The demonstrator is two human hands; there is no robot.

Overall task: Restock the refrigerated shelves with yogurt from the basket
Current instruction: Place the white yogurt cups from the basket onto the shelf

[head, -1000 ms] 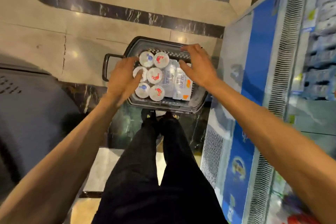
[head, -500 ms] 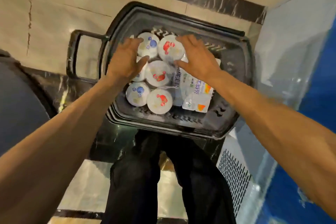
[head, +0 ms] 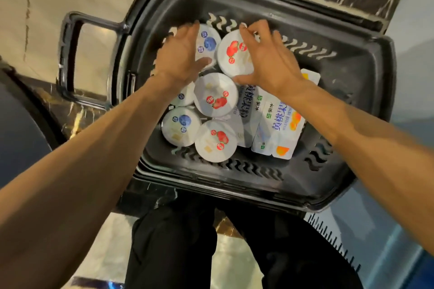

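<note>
A black plastic basket stands on the floor in front of me. It holds several round white yogurt cups and flat yellow-peach yogurt packs. My left hand spans the far blueberry cup, fingers over its far rim and thumb on its near side. My right hand spans the far strawberry cup the same way. Both cups still sit in the basket. Nearer me lie another strawberry cup, a blueberry cup and a third strawberry cup.
The basket's handle sticks out to the left over the marble floor. The blue-and-white base of the refrigerated case runs along the right edge. My dark-trousered legs are just below the basket.
I have bent closer, so the basket fills the view. Both hands slid to the far pair of cups and closed around them.
</note>
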